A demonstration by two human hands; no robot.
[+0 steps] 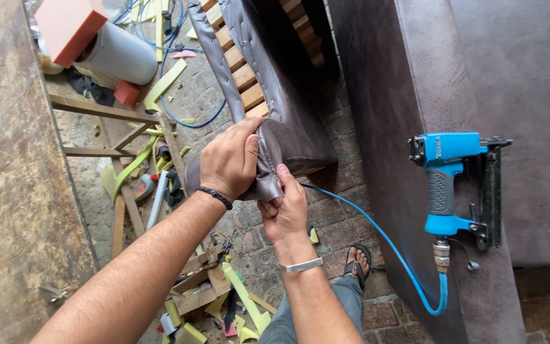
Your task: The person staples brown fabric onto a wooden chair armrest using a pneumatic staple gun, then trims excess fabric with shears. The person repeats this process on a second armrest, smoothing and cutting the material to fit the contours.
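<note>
Hands — left (pixel 227 159), right (pixel 286 207) — both pinch one grey fabric corner (pixel 268 169); one stapler (pixel 456 185) lies apart.

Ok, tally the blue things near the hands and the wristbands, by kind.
Blue staple gun: 1
Blue air hose: 1
Black wristband, left hand: 1
Silver wristband, right hand: 1
Total: 4

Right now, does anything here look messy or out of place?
Yes: yellow-green foam offcuts and wood scraps litter the brick floor below the left hand. The blue staple gun lies unattended on the upholstered panel.
</note>
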